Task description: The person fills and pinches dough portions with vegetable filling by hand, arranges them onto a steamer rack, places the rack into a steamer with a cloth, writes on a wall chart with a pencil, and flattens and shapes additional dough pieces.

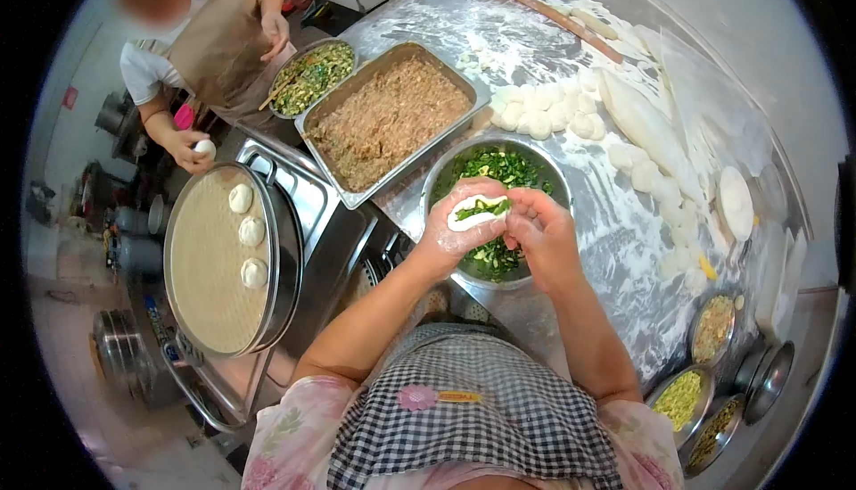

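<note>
A dough wrapper (479,214) with chopped green filling lies cupped in my left hand (450,236), above a steel bowl (560,178) of chopped greens. My right hand (544,233) has its fingers bent together at the wrapper's right edge, pinching it. The wrapper is folded up at its sides, with the green filling still showing in the middle. Left of my hands, a round steamer (209,267) holds three white buns (251,231) along its right side.
Across the steamer a co-worker (214,35) holds a white bun (205,148). A tray of meat filling (392,111) and a bowl of vegetable filling (312,78) stand ahead. Dough pieces (539,111), a rolling pin (557,19) and a dough roll (646,124) lie on the floured table (597,258).
</note>
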Demonstrator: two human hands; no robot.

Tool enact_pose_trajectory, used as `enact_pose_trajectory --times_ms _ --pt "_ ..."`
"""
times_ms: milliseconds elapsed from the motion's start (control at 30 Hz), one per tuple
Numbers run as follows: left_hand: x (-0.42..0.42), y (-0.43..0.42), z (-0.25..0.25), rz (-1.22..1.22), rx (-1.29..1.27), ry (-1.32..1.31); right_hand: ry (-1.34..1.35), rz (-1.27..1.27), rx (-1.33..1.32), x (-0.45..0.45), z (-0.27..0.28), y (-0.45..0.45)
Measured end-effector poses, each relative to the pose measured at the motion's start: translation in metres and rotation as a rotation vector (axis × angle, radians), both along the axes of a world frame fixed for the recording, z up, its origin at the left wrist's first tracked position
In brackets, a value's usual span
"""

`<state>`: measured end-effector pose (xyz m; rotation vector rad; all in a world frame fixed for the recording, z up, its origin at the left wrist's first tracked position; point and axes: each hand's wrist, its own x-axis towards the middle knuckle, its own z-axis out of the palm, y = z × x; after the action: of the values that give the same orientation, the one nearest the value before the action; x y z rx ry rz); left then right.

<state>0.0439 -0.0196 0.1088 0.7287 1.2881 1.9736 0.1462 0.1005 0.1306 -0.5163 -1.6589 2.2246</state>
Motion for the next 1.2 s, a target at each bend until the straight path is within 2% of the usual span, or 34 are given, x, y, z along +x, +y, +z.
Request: enact_pose_trajectory --times_ms 100,200,233,333,367,467,500,600,633,700,767,800,867,900,933,967,1000,1033,1067,1133,1200 --pt "0.004 0.004 -0.002 0.054 -0.118 -0.028 0.121 -0.005 0.267 -0.003 -0.005 -0.002" --pt "0.0 0.001 0.011 -0.165 -0.168 0.332 -0.077 0.108 0.657 0.002 0.015 0.023" --pt "-0.001 0.001 0.012 -0.157 -0.192 0.462 -0.086 0.133 0.529 0.001 0.013 0.028" --pt "0.0 0.004 0.025 -0.126 -0.353 0.546 -0.082 0.239 0.517 -0.002 0.022 0.032" --pt "0.005 0.008 0.016 -0.016 -0.328 0.556 -0.189 0.236 0.644 -0.003 0.026 0.026" --pt "0.003 0.013 0.0 0.069 -0.294 0.628 0.035 0.084 0.896 -0.005 0.015 0.01" --pt "0.003 0.011 0.0 0.098 -0.332 0.585 0.048 0.035 0.873 -0.004 0.016 0.002" --pt "0.0 0.002 -0.008 0.117 -0.313 0.597 0.172 0.008 1.238 -0.001 0.006 -0.008" --pt "-0.003 0.001 -0.008 0.15 -0.236 0.695 0.188 0.017 1.29 -0.003 0.003 -0.012" --pt "-0.003 -0.008 -0.018 0.223 -0.27 0.656 0.221 0.037 1.392 -0.007 0.0 -0.021" --pt "-0.005 -0.021 -0.025 0.264 -0.268 0.64 0.132 0.156 1.42 -0.012 0.005 -0.029" --pt "-0.006 -0.03 -0.026 0.21 -0.325 0.533 0.089 0.218 1.43 -0.015 0.008 -0.034" --pt "-0.011 -0.057 -0.016 0.129 -0.437 0.318 0.052 0.162 1.2 -0.022 0.024 -0.045" --pt "-0.012 -0.07 -0.016 0.136 -0.393 0.05 0.088 0.115 1.1 -0.024 0.032 -0.047" --pt "-0.016 -0.089 -0.021 0.112 -0.38 -0.225 0.053 0.073 0.845 -0.026 0.03 -0.049" --pt "-0.016 -0.112 -0.03 0.157 -0.286 -0.348 0.11 0.056 0.789 -0.029 0.028 -0.056" --pt "-0.012 -0.136 -0.036 0.196 -0.186 -0.462 0.033 0.112 0.715 -0.03 0.021 -0.06" --pt "-0.009 -0.163 -0.036 0.163 -0.197 -0.626 -0.043 0.213 0.634 -0.029 0.015 -0.07" --pt "0.001 -0.191 -0.048 0.219 -0.151 -0.61 -0.089 0.274 0.514 -0.028 0.002 -0.084" --pt "0.022 -0.243 -0.061 0.335 -0.146 -0.796 -0.243 0.434 0.482 -0.025 -0.019 -0.118" --pt "0.038 -0.294 -0.085 0.461 -0.139 -0.795 -0.299 0.604 0.462 -0.02 -0.04 -0.156"
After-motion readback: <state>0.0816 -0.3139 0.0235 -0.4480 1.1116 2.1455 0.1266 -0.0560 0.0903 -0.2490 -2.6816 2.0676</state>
